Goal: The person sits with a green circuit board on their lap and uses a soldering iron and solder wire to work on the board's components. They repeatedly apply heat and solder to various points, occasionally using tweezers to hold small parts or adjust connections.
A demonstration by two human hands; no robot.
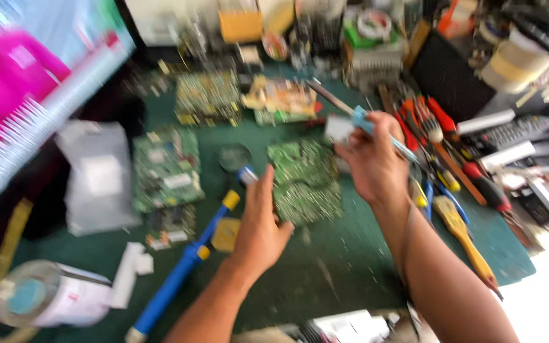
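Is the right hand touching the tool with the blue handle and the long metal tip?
Touching. The head view shows the right hand closed round the soldering iron, its fingers wrapped over the blue handle while the metal tip sticks out above.

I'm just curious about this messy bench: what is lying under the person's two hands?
Under the left hand and right hand lies a green circuit board on the dark green table mat. The right hand holds a soldering iron. The board's parts beneath the hands are covered.

Bright daylight, overexposed glare at the lower right corner, heavy motion blur throughout, no crisp edges.
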